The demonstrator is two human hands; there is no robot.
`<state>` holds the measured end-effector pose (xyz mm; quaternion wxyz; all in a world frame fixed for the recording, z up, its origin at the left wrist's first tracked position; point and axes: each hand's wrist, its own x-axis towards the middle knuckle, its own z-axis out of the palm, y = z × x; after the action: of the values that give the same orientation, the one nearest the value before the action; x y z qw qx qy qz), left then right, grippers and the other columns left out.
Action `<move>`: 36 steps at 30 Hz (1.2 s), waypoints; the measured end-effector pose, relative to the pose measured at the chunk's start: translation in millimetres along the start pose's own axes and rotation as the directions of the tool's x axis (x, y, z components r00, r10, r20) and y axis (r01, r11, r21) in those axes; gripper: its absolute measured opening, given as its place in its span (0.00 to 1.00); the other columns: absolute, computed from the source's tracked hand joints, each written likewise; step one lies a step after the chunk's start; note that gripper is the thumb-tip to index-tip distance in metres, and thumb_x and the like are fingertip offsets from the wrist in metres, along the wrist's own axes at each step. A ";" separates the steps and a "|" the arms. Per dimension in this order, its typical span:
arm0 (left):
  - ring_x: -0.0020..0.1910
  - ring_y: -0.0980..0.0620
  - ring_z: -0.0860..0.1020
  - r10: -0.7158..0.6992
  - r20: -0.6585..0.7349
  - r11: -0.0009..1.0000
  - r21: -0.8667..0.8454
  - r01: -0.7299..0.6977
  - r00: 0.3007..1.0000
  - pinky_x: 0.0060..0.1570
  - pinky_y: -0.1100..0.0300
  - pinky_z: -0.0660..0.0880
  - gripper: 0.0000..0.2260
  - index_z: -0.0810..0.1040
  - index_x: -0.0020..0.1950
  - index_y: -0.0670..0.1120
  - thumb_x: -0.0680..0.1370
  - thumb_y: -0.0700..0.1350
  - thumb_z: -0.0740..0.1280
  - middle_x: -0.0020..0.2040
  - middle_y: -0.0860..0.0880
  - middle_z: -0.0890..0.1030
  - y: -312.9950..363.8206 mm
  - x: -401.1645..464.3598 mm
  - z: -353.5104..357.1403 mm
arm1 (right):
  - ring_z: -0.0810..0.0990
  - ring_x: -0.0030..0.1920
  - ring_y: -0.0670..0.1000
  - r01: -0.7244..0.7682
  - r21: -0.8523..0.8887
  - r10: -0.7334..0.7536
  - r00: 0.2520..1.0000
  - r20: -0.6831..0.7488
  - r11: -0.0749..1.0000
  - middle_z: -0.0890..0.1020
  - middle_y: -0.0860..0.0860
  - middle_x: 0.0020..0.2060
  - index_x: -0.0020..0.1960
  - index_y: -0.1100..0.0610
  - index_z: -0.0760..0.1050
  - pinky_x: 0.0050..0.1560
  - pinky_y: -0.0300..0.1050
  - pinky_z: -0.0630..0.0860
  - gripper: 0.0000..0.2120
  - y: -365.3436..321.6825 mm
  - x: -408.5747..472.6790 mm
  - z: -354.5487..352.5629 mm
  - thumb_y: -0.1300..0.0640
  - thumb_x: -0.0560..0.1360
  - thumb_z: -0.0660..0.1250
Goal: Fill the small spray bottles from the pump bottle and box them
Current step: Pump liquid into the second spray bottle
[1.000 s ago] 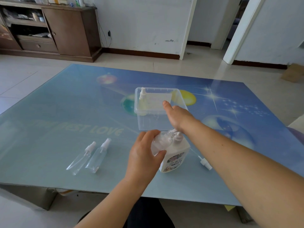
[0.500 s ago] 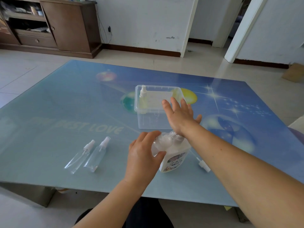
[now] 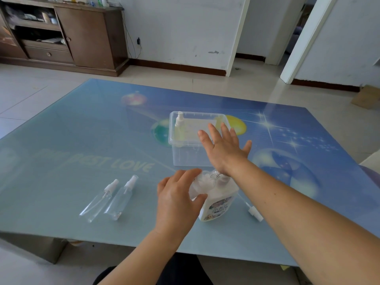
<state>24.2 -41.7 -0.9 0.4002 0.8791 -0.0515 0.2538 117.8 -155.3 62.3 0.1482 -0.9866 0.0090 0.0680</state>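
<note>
The white pump bottle [image 3: 218,204] stands near the table's front edge. My left hand [image 3: 176,200] grips a small clear spray bottle [image 3: 202,182] held against the pump head. My right hand [image 3: 224,150] is flat, fingers spread; its heel sits on the pump head, which it hides. Behind it stands the clear plastic box [image 3: 185,159] with one capped spray bottle [image 3: 179,124] in its left corner. Two capped empty spray bottles [image 3: 98,202] [image 3: 121,199] lie to the left. A loose white spray cap [image 3: 255,212] lies right of the pump bottle.
The blue printed glass table [image 3: 82,153] ends close to my body. A brown cabinet [image 3: 86,36] stands against the far wall at left. A doorway [image 3: 296,38] opens at back right, and a cardboard box [image 3: 366,97] lies on the floor.
My right hand has opened from pointing fingers to a flat spread palm above the pump head. My left hand keeps its hold on the small bottle.
</note>
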 end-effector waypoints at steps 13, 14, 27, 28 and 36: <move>0.40 0.54 0.77 0.031 -0.006 0.999 0.041 -0.031 0.999 0.50 0.53 0.63 0.23 0.78 0.52 0.50 0.59 0.42 0.79 0.45 0.55 0.80 3.2 1.2 -3.1 | 0.39 0.77 0.52 0.040 0.014 -0.039 0.999 -0.037 0.999 0.44 0.48 0.78 0.77 0.41 0.44 0.70 0.67 0.35 0.32 -2.0 -0.7 -4.7 0.31 0.76 0.36; 0.40 0.54 0.77 0.032 -0.003 0.999 0.044 -0.031 0.999 0.50 0.53 0.63 0.23 0.78 0.52 0.50 0.59 0.42 0.79 0.45 0.55 0.80 2.4 1.0 -2.7 | 0.40 0.77 0.52 0.040 0.010 -0.039 0.999 -0.038 0.999 0.45 0.48 0.78 0.77 0.41 0.44 0.70 0.67 0.36 0.32 -1.8 -0.1 -3.5 0.31 0.76 0.36; 0.39 0.59 0.65 0.075 -0.021 0.993 0.097 -0.073 0.997 0.48 0.51 0.66 0.24 0.79 0.52 0.50 0.59 0.42 0.80 0.45 0.54 0.80 -1.2 -0.5 -5.0 | 0.43 0.77 0.52 0.057 0.032 -0.056 0.998 -0.039 0.998 0.48 0.47 0.78 0.77 0.42 0.46 0.70 0.68 0.37 0.32 -1.7 4.2 -2.1 0.32 0.76 0.37; 0.41 0.57 0.67 0.091 -0.023 0.991 0.101 -0.088 0.996 0.49 0.52 0.65 0.24 0.79 0.52 0.49 0.59 0.42 0.80 0.45 0.53 0.80 -1.2 0.4 -5.9 | 0.43 0.77 0.52 0.062 0.032 -0.060 0.997 -0.042 0.998 0.48 0.47 0.78 0.77 0.42 0.46 0.70 0.68 0.37 0.32 -1.7 3.6 -2.9 0.32 0.76 0.37; 0.40 0.56 0.70 0.118 -0.015 0.984 0.138 -0.114 0.993 0.48 0.51 0.65 0.24 0.79 0.52 0.49 0.58 0.42 0.80 0.44 0.53 0.80 -5.6 0.5 -5.3 | 0.51 0.76 0.53 0.051 0.034 -0.048 0.996 -0.073 0.998 0.58 0.46 0.75 0.75 0.43 0.54 0.69 0.70 0.41 0.32 3.0 8.2 8.4 0.32 0.76 0.37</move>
<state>24.1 -34.0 -1.5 0.3239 0.8971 -0.0805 0.2895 124.7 -155.7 52.4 0.1670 -0.9855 -0.0089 0.0283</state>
